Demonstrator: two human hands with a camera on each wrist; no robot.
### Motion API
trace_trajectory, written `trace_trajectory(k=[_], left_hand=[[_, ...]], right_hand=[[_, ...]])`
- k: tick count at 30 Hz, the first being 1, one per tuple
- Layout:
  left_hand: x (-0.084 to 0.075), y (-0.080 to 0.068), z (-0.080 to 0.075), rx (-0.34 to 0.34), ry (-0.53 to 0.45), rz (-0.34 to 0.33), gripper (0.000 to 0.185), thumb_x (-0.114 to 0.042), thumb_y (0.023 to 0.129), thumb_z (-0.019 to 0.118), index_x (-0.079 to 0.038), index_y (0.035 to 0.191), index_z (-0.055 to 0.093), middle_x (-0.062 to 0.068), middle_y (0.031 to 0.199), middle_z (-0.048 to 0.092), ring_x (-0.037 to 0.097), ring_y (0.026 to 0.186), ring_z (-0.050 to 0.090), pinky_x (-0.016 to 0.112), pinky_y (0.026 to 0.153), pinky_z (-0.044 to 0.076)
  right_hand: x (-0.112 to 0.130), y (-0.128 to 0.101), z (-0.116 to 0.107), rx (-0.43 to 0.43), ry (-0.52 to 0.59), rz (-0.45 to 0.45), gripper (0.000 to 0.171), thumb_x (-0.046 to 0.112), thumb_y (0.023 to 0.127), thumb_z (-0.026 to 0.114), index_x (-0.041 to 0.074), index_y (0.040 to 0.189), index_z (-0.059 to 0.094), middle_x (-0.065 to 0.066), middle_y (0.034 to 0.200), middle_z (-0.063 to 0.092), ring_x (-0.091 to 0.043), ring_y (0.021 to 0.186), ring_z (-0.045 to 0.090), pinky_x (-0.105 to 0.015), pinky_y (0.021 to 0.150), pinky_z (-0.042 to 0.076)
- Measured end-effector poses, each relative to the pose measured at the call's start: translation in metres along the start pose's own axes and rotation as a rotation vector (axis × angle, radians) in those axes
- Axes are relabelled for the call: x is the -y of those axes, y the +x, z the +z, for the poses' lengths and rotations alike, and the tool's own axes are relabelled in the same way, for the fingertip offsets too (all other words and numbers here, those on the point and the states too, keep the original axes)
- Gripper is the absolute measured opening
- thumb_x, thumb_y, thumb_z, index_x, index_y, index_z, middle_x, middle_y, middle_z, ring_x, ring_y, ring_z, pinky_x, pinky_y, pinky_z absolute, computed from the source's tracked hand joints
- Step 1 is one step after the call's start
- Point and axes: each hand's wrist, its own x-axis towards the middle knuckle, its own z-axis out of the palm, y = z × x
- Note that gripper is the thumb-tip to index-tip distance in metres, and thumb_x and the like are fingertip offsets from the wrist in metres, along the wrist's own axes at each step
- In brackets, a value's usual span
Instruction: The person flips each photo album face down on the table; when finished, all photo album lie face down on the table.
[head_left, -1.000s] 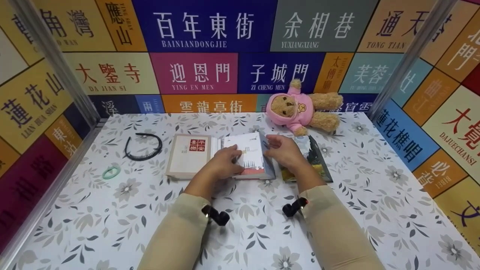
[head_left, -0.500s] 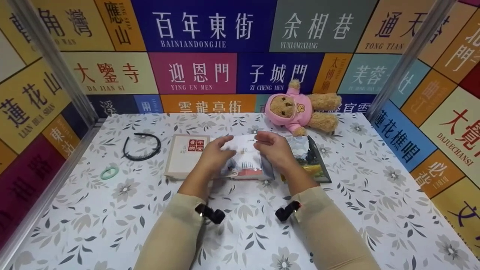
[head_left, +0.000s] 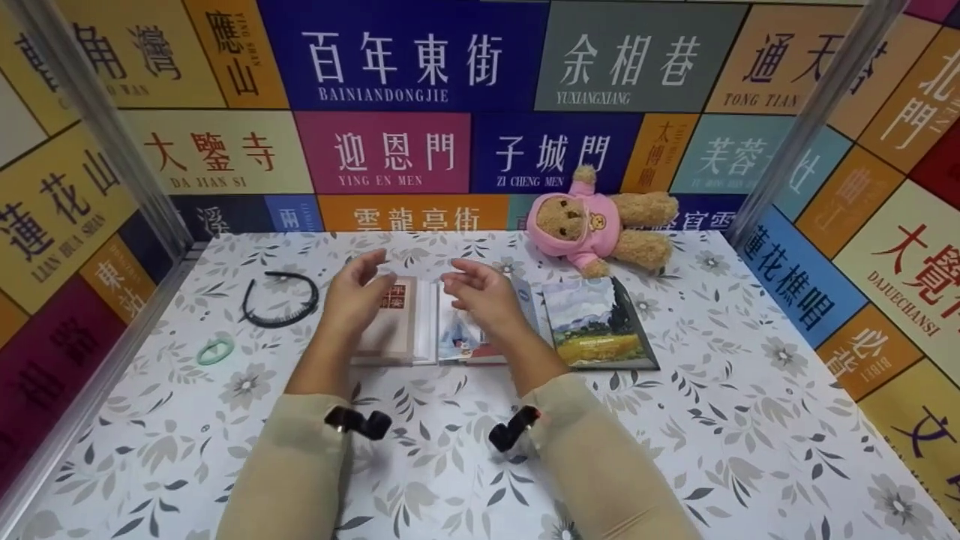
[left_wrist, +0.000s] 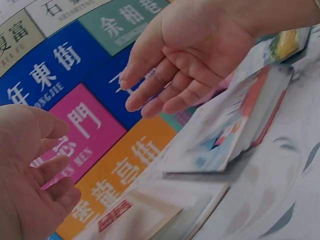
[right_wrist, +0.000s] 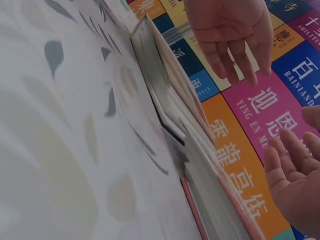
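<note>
Both hands have lifted off the white picture-cover book and drifted toward nine o'clock; left hand and right hand hover empty, fingers relaxed, apart, above the cream book on the floral table.

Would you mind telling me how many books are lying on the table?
3, side by side: a beige book under the left hand, a white-covered book under the right hand, and a landscape-cover book below the teddy bear. None seem hidden.

Staged recording booth: sign-printed walls, metal frame posts, floral-cloth table.
</note>
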Motion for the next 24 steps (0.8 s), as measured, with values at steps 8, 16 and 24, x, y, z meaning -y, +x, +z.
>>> trace_trajectory(k=[8,16,24], left_hand=[[0.014,0.004,-0.04,-0.055,-0.013,-0.068,0.052,-0.027,0.093,0.066,-0.025,0.143,0.051,-0.004,0.152,0.047,0.017,0.144,0.038,0.036,0.121,0.031],[0.033,0.006,-0.055,-0.025,0.031,-0.126,0.063,-0.028,0.094,0.064,-0.018,0.151,0.04,0.002,0.159,0.038,0.024,0.148,0.033,0.038,0.122,0.028],[0.048,0.01,-0.053,0.074,0.059,-0.285,0.073,-0.029,0.095,0.06,-0.019,0.158,0.024,0.003,0.164,0.026,0.024,0.152,0.025,0.041,0.125,0.02]], right_hand=[[-0.008,0.003,0.041,0.057,-0.039,-0.008,0.038,0.023,0.09,0.073,0.025,0.127,0.063,0.003,0.117,0.072,-0.013,0.109,0.068,-0.031,0.092,0.057],[-0.022,0.0,0.058,0.095,-0.128,-0.068,0.048,0.019,0.089,0.073,0.013,0.135,0.059,-0.01,0.127,0.068,-0.02,0.116,0.064,-0.029,0.098,0.053],[-0.033,-0.001,0.056,0.158,-0.242,-0.057,0.059,0.026,0.088,0.074,0.012,0.141,0.053,-0.006,0.139,0.061,-0.022,0.127,0.058,-0.032,0.106,0.048]])
